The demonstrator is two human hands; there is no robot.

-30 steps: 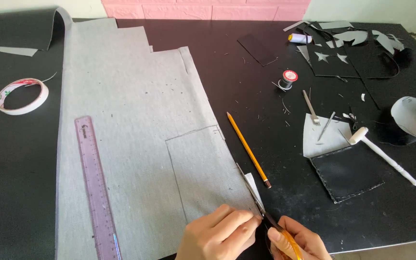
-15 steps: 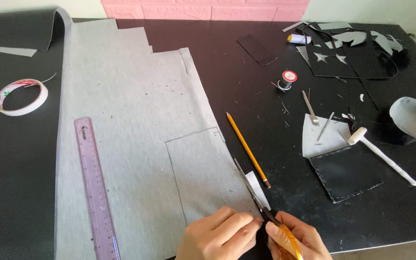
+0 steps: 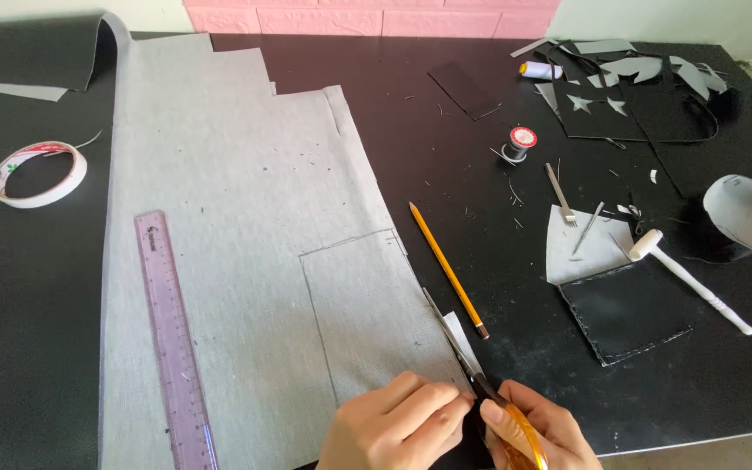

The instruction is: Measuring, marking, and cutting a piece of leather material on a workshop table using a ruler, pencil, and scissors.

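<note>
The right hand (image 3: 537, 426) is gripping orange-handled metal scissors (image 3: 480, 383) and cutting along the near right edge of the big grey fabric sheet (image 3: 245, 261), while the left hand (image 3: 393, 426) is pinching the fabric to keep it flat, near the yellow pencil (image 3: 447, 268).

Black table (image 3: 446, 148) — pink brick wall (image 3: 367, 17)

both hands low, close together: left hand (image 3: 393, 426) curled flat, right hand (image 3: 537, 431) gripping.
</note>
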